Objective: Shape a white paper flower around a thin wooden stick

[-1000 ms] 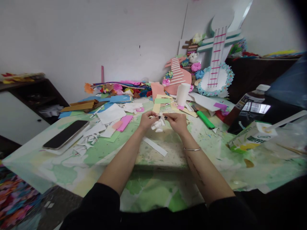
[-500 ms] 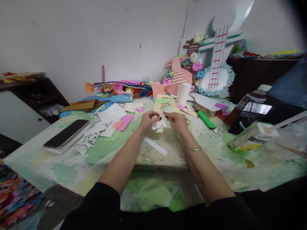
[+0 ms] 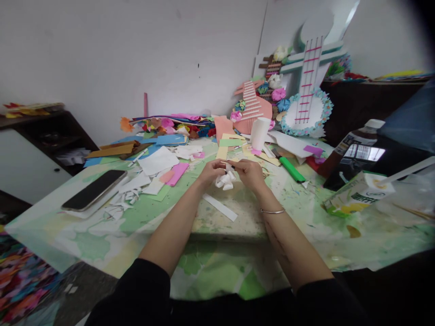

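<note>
Over the middle of the table, a small white curled-paper piece hangs between my two hands. My left hand is closed on its left side, fingertips pinched together. From the right, my right hand pinches at the top of the same piece, its fingers close to the left fingertips. A thin pale stick seems to lie between the fingertips, too small to make out fully. Below them a white paper strip lies flat on the table.
Left are a phone, curled white scraps and a pink paper. Right are a green cutter, a drink carton and a dark bottle. A white roll and paper instruments stand behind.
The white paper piece has turned and its curls hang differently. My right hand has shifted slightly left, its fingertips now nearer my left hand's.
</note>
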A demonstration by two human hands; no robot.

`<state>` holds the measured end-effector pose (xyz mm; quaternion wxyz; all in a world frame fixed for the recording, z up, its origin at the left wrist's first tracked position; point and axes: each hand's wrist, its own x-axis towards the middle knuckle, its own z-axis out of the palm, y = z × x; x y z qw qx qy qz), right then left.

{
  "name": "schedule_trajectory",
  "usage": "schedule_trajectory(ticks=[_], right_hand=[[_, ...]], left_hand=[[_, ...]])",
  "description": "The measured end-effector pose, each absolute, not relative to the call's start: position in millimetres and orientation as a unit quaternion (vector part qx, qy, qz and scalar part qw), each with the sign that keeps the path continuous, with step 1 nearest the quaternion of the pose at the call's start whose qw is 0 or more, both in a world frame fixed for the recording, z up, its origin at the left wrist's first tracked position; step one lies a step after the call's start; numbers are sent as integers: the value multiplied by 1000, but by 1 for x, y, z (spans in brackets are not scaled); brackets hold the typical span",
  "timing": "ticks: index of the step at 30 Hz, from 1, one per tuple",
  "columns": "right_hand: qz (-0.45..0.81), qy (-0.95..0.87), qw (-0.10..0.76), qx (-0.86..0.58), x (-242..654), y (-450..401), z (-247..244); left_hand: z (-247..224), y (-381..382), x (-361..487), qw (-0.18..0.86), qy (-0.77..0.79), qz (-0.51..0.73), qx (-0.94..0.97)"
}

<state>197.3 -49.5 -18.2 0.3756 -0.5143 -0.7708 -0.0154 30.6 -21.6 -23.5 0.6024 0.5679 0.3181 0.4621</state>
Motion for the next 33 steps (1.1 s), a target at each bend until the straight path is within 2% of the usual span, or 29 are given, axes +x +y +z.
schedule_trajectory(ticks=[10,15,22,33], right_hand=[[9,-768,406,-496,197,-51,-16],[39,-776,411,-476,197,-49,-18],[47,-758,431,-487,198,-48,-18],[23,-788,385,-479,200,-49,-17]], left_hand=[[-22,-25,31,582,352,479,554],[-26,-23,33,552,296,505,593],[-30,-19,32,555,306,468,616],[-26,-24,33,491,399,452,629]])
